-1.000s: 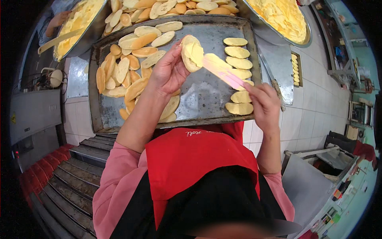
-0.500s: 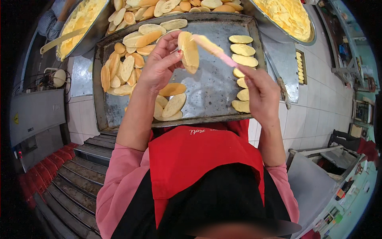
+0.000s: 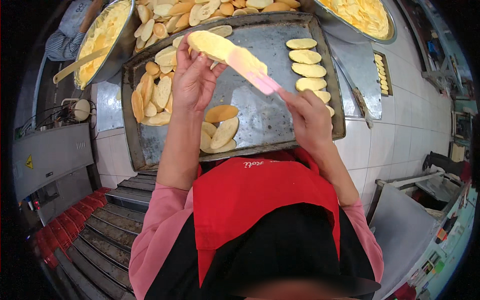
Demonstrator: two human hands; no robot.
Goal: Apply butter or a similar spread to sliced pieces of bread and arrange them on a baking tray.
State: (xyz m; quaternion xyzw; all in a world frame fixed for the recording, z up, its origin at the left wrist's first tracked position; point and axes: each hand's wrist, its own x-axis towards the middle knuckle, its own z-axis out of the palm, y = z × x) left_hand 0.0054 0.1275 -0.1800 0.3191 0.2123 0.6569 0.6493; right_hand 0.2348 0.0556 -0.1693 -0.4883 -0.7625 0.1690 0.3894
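- Coated bread slice (image 3: pixel 206 46) is pinched by the half-curled left hand (image 3: pixel 194 82).
- Pink spatula (image 3: pixel 252 75) is gripped by the closed right hand (image 3: pixel 309 117), blade at slice's end.

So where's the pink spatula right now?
In the head view, the pink spatula is in the person's right hand, over the tray, its coated blade overlapping the bread slice in the left hand.

All around me is a bakery kitchen: heaped bread halves (image 3: pixel 205 11), a baking tray (image 3: pixel 270 122), tubs (image 3: pixel 121 51) of yellow spread (image 3: pixel 357 17).
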